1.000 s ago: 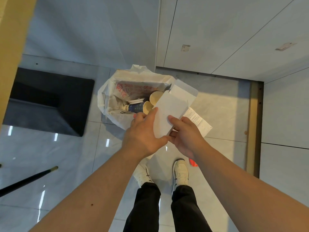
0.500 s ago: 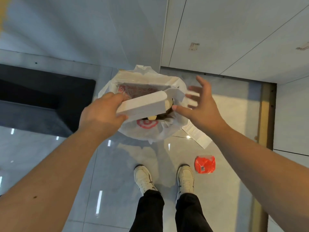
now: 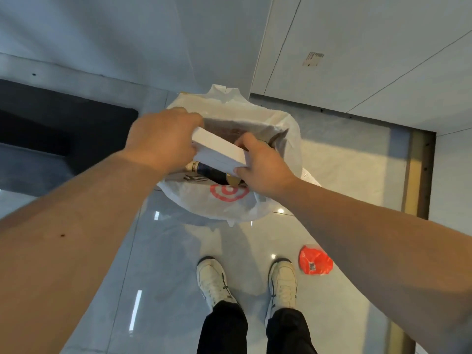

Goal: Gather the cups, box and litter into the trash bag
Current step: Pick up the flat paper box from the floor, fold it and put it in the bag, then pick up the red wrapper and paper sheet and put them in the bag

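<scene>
A flat white box [image 3: 218, 152] hovers over the open mouth of a white plastic trash bag [image 3: 204, 203] with a red ring logo. My left hand [image 3: 163, 139] grips the box's left end and my right hand [image 3: 263, 164] holds its right end. Under the box, inside the bag, lie a dark blue cup [image 3: 212, 172] and part of a tan cup [image 3: 231, 179]. A crumpled red wrapper [image 3: 315, 260] lies on the floor by my right shoe. A white paper slip [image 3: 309, 176] pokes out behind my right wrist.
The bag stands on glossy grey tiles against a white wall corner. A dark mat [image 3: 63, 134] lies to the left. My white shoes [image 3: 214, 282] stand just below the bag. A brass floor strip [image 3: 419, 175] runs along the right.
My right hand, open beside the bag half a second ago, has come back and taken the box's right end. The box has dropped lower over the bag's mouth.
</scene>
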